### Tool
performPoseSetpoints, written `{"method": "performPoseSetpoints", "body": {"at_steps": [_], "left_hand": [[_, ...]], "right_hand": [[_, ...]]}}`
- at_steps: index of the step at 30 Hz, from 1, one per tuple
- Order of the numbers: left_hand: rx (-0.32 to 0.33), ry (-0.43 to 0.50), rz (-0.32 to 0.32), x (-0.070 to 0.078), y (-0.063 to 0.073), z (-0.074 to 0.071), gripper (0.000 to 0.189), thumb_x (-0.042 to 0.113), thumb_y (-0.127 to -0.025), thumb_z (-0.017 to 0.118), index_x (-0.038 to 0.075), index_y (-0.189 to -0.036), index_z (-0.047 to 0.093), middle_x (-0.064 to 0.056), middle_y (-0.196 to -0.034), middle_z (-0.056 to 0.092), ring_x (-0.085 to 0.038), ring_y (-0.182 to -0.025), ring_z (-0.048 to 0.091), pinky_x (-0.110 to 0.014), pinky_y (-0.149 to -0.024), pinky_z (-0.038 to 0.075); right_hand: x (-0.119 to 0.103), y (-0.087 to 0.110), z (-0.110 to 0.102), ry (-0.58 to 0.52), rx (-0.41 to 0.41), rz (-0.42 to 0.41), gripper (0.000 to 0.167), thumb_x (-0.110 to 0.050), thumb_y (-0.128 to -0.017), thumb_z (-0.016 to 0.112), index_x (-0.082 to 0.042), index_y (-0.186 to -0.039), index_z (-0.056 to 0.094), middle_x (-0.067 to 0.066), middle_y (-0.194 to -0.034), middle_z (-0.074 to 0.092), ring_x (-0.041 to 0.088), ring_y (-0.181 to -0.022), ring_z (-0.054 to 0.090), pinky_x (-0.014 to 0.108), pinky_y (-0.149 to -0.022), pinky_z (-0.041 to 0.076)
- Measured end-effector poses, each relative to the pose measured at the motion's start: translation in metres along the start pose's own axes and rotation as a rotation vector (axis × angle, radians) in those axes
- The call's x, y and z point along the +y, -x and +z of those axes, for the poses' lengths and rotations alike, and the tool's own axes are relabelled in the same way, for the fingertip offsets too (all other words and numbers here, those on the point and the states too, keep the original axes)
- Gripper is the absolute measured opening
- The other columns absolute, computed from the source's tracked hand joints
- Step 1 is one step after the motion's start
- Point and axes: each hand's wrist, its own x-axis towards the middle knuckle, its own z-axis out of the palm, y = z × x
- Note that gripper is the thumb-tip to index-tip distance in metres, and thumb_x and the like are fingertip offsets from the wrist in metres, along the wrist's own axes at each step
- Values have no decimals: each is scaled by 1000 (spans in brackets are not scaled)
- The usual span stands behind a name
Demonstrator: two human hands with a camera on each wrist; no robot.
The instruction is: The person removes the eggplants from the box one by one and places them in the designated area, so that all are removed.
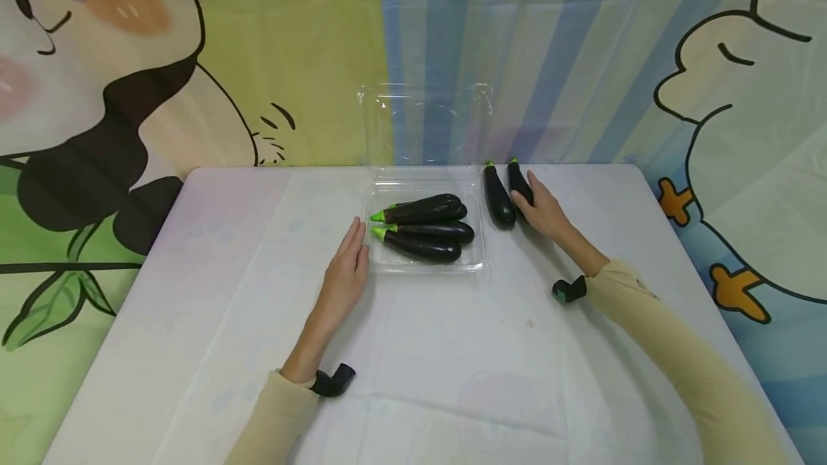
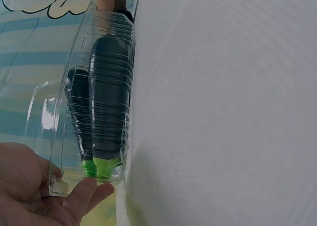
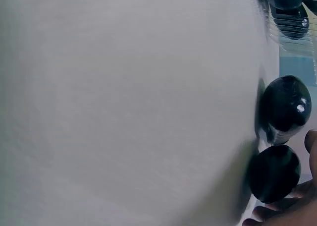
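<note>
A clear plastic clamshell box (image 1: 474, 260) stands on the table with its lid (image 1: 423, 128) raised at the back. Several dark eggplants (image 1: 423, 246) with green stem ends lie sideways in its base. My left hand (image 1: 344, 275) rests against the box's left side, fingers mostly straight; the left wrist view shows its fingers (image 2: 81, 198) at the box's end. To the right of the box, two more eggplants lie side by side. My right hand (image 1: 545, 214) holds the outer eggplant (image 1: 519, 181) between thumb and fingers. The inner eggplant (image 1: 499, 199) lies untouched between it and the box.
A white cloth covers the table (image 1: 446, 364), whose back edge meets a cartoon-printed curtain (image 1: 310, 56). The raised lid stands in front of that curtain. Black camera mounts (image 1: 332, 381) sit at both wrists.
</note>
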Motion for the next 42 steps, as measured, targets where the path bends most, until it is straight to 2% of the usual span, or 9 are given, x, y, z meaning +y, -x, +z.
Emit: {"method": "performPoseSetpoints", "body": {"at_steps": [7,12,18,23,28,34,42], "left_hand": [[-15,0,-17,1,0,0,51,21,-106,36,8,-154,25,-1,-164,15,-20,-151,18,-44,-122,23],[-9,-6,-17,1,0,-1,51,20,-105,37,8,-153,26,-2,-164,16,-21,-151,19,-45,-122,23],[-9,-2,-18,0,1,-1,51,21,-105,36,8,-153,26,-1,-164,16,-21,-151,19,-45,-122,23],[-5,2,-13,0,1,0,51,20,-105,37,8,-153,26,-2,-164,17,-22,-151,20,-45,-122,23],[-3,7,-4,1,1,0,51,20,-105,37,7,-153,27,-3,-164,18,-22,-150,20,-45,-122,24],[-8,10,-2,0,0,-1,51,19,-105,38,7,-153,26,-2,-164,16,-22,-151,19,-46,-121,24],[-1,6,-1,-1,0,0,51,19,-105,38,7,-153,26,-5,-164,18,-22,-150,20,-46,-121,24]], "right_hand": [[-17,-3,-6,-23,186,-109,71,-32,-101,49,7,-152,18,29,-157,22,45,-146,21,58,-120,19],[-47,6,-3,-9,213,-199,62,-26,-99,55,5,-148,32,27,-152,35,43,-142,31,57,-118,25],[-91,19,2,-2,134,-328,59,-27,-97,59,0,-145,40,22,-148,43,39,-140,37,56,-116,29],[-116,24,7,49,30,-405,59,-32,-96,61,-6,-145,42,17,-148,45,36,-139,39,55,-116,31],[-131,25,9,102,-74,-490,56,-32,-94,64,-9,-143,48,14,-145,50,32,-136,43,53,-114,34],[-141,21,11,181,-143,-604,53,-33,-92,66,-8,-138,54,14,-143,53,32,-134,46,52,-113,37],[-147,15,14,235,-211,-629,55,-34,-93,64,-10,-141,51,12,-145,51,32,-136,44,54,-113,35]]}}
